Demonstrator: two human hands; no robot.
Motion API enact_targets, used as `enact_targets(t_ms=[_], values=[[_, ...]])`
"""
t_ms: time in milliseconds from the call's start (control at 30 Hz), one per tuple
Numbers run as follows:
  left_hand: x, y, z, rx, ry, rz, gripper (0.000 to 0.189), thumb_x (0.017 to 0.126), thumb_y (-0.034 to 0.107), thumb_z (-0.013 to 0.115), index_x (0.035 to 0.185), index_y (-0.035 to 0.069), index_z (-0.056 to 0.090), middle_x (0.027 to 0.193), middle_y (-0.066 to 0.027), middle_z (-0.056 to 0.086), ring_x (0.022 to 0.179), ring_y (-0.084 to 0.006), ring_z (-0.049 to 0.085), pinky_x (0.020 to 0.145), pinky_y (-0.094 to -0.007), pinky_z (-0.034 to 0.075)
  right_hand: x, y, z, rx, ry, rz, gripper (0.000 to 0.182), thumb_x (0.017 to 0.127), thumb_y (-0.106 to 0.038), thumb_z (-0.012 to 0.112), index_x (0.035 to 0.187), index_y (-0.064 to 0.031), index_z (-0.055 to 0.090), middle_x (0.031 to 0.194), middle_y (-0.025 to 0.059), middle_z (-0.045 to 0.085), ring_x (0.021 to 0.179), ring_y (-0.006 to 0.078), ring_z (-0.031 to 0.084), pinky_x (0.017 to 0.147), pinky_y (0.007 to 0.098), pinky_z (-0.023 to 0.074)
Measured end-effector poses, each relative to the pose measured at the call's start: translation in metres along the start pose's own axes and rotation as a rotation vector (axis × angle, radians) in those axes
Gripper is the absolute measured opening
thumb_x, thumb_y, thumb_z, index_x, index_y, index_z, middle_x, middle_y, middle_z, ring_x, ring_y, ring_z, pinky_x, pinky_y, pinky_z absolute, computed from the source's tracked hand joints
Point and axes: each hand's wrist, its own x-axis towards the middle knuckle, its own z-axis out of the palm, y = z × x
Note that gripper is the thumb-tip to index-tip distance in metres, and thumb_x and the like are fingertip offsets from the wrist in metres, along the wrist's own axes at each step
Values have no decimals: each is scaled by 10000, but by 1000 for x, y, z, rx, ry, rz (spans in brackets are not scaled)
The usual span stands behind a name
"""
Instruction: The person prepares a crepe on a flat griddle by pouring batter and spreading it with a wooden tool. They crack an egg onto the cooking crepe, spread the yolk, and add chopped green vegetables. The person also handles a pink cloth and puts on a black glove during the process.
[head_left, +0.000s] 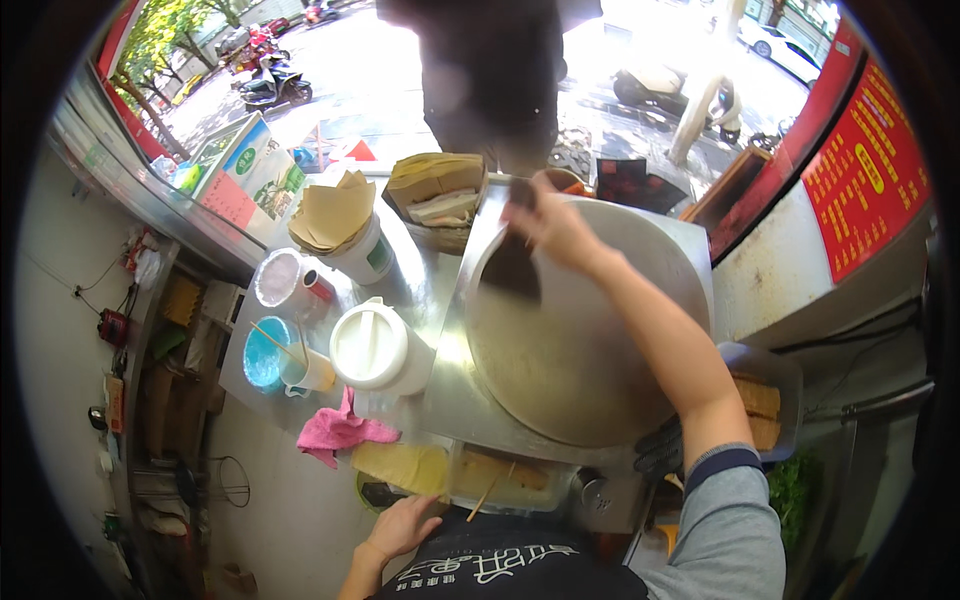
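Note:
My right hand (551, 229) is over the far left part of a large round griddle plate (592, 352), its fingers closed on a dark, blurred object (512, 270) that hangs over the plate; its kind cannot be told. My left hand (403, 525) rests low at the counter's near edge, by a folded yellowish cloth or sheet (401, 466), with its fingers slightly apart. Beside that hand, a clear container (510, 480) holds a yellowish block and a wooden-handled stick. A pink cloth (345, 431) lies on the counter's near left edge.
Left of the griddle stand a white lidded jug (369, 345), a blue tub (268, 352), a cup with sticks (309, 371) and a bucket of paper bags (334, 217). A box of paper bags (439, 195) is behind. A person in dark clothing (491, 82) stands across the counter.

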Motion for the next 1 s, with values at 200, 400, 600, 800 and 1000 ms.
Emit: enact_targets(t_ms=[200, 400, 600, 800, 1000], values=[[-5, -21, -8, 3, 5, 5, 445, 836, 297, 629, 1214, 84, 532, 1075, -141, 611, 992, -322, 577, 847, -397, 473, -97, -60, 23, -21, -273, -41, 365, 886, -229, 626, 1110, -12, 437, 919, 152, 643, 858, 258, 630, 784, 366, 491], [-3, -23, -15, 52, -11, 104, 447, 824, 282, 643, 1211, 87, 536, 1058, -156, 613, 990, -323, 579, 837, -395, 475, -193, 19, -151, 91, 639, 207, 282, 939, -343, 526, 976, -65, 546, 826, 32, 629, 720, 105, 626, 551, 235, 521], [5, -31, -13, 102, -37, 204, 437, 827, 288, 638, 1204, 92, 537, 1059, -153, 613, 963, -340, 587, 821, -402, 479, -265, -13, -59, -28, 631, 204, 290, 963, -304, 498, 1019, -21, 473, 786, 78, 634, 733, 143, 629, 677, 286, 505], [8, -19, -28, 131, -91, 295, 439, 840, 291, 621, 1219, 95, 522, 1046, -151, 605, 962, -339, 581, 796, -413, 480, -257, -70, -31, 214, 812, 256, 277, 980, -308, 457, 993, -31, 457, 811, 60, 617, 721, 119, 603, 623, 251, 494], [12, -33, -21, 203, -129, 343, 448, 840, 289, 619, 1234, 98, 518, 1036, -149, 600, 969, -333, 577, 810, -422, 474, -225, -47, 33, -120, 833, 138, 334, 929, -338, 538, 1009, -20, 475, 782, 105, 637, 676, 265, 641, 612, 379, 483]])
